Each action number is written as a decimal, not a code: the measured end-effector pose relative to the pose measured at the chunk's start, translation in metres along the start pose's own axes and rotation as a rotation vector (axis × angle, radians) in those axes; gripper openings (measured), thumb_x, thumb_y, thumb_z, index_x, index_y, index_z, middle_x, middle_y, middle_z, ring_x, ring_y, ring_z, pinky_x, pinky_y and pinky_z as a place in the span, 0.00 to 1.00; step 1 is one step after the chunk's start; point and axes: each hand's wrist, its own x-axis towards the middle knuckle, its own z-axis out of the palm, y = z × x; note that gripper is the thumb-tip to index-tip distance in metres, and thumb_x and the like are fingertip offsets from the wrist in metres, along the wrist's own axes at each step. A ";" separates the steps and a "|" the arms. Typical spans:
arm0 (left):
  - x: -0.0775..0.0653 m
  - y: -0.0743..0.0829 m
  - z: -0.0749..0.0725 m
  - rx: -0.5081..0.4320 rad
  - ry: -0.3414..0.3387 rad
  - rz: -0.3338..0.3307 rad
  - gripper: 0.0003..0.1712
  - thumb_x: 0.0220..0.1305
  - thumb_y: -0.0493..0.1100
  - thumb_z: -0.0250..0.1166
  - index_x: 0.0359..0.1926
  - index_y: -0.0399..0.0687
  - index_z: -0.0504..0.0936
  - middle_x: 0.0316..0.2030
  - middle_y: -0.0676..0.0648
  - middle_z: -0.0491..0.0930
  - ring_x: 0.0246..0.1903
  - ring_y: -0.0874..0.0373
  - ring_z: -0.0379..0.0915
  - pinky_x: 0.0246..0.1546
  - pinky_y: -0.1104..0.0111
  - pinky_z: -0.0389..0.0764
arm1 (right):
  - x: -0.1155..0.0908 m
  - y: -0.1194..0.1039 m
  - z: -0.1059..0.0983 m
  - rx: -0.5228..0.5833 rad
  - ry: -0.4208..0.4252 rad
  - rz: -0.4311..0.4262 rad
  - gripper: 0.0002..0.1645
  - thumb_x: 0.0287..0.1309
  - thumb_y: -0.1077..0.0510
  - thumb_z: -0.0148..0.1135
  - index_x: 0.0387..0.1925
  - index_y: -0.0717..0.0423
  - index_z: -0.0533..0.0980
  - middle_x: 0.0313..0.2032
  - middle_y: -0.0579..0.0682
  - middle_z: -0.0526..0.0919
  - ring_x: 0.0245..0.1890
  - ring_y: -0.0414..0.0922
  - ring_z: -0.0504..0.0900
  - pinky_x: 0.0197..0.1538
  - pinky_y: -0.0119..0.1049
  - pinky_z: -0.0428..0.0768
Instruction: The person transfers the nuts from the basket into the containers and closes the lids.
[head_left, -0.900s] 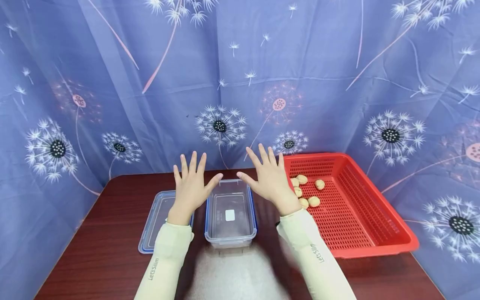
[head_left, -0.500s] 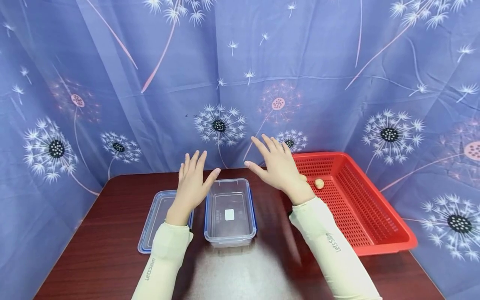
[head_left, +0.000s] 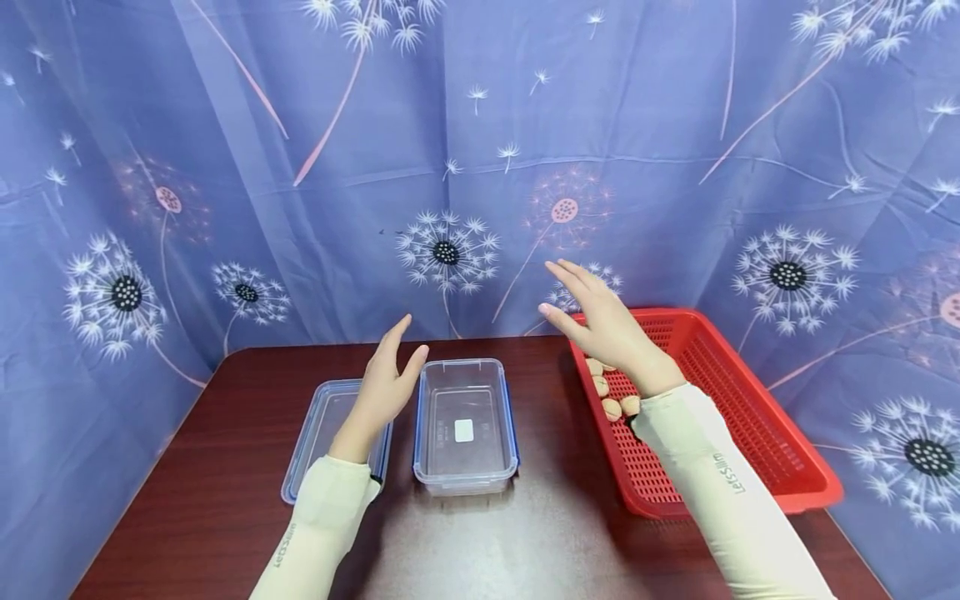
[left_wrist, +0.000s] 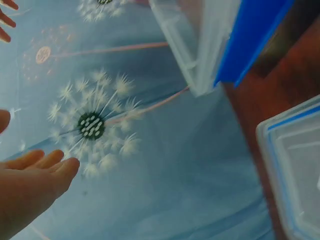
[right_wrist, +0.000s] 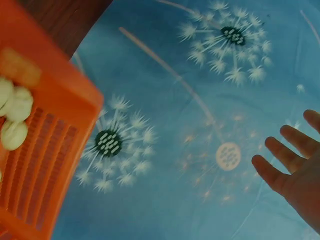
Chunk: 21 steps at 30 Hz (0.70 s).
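Observation:
My left hand (head_left: 384, 385) hovers over the right part of a clear lid with a blue seal (head_left: 324, 433), its fingers straight and holding nothing. To its right stands a clear plastic box with blue side clips (head_left: 465, 467), with a white label on its floor. Over the left side of a red perforated basket (head_left: 750, 417), my right hand (head_left: 611, 329) is raised with straight fingers and grips nothing. Several round tan walnuts (head_left: 611, 409) lie along the basket's left side; my right hand and sleeve hide part of the basket. In the right wrist view, walnuts (right_wrist: 14, 135) show in the basket.
The dark red-brown wooden table (head_left: 202, 467) bears the lid, box and basket. Behind it hangs a blue curtain (head_left: 360, 250) with dandelion prints, close to the table's back edge.
My right hand has moved right and a little up, from beside the box to over the basket. The left hand has turned sideways, its fingers now seen edge-on.

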 end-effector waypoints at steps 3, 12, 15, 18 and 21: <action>-0.004 -0.008 0.007 -0.075 0.028 -0.026 0.34 0.73 0.48 0.53 0.74 0.43 0.53 0.72 0.40 0.55 0.70 0.45 0.50 0.68 0.50 0.58 | -0.004 0.012 -0.006 0.037 -0.005 0.027 0.39 0.65 0.43 0.57 0.73 0.46 0.57 0.72 0.54 0.57 0.72 0.55 0.52 0.69 0.61 0.52; -0.024 -0.040 0.034 -0.311 0.070 -0.263 0.30 0.74 0.41 0.52 0.71 0.36 0.57 0.71 0.35 0.55 0.71 0.41 0.48 0.70 0.55 0.53 | -0.025 0.046 -0.012 0.067 -0.023 0.068 0.36 0.69 0.44 0.51 0.73 0.46 0.56 0.72 0.54 0.55 0.72 0.56 0.50 0.68 0.62 0.53; -0.028 -0.049 0.042 -0.358 0.063 -0.357 0.30 0.74 0.41 0.51 0.71 0.36 0.56 0.71 0.34 0.53 0.71 0.41 0.45 0.70 0.55 0.52 | -0.030 0.057 -0.013 0.092 -0.025 0.089 0.35 0.70 0.45 0.51 0.73 0.46 0.56 0.72 0.55 0.56 0.72 0.57 0.51 0.68 0.62 0.53; -0.030 -0.055 0.048 -0.406 0.063 -0.428 0.30 0.74 0.41 0.50 0.72 0.36 0.55 0.71 0.32 0.52 0.71 0.40 0.44 0.71 0.54 0.51 | -0.034 0.066 -0.013 0.135 -0.023 0.126 0.34 0.70 0.45 0.50 0.73 0.45 0.56 0.72 0.54 0.55 0.72 0.56 0.51 0.68 0.63 0.53; -0.033 -0.060 0.052 -0.451 0.079 -0.485 0.30 0.74 0.40 0.49 0.72 0.35 0.54 0.71 0.32 0.50 0.72 0.40 0.43 0.71 0.54 0.50 | -0.036 0.076 -0.012 0.181 -0.022 0.173 0.34 0.71 0.44 0.49 0.73 0.44 0.56 0.72 0.55 0.55 0.71 0.57 0.52 0.68 0.63 0.53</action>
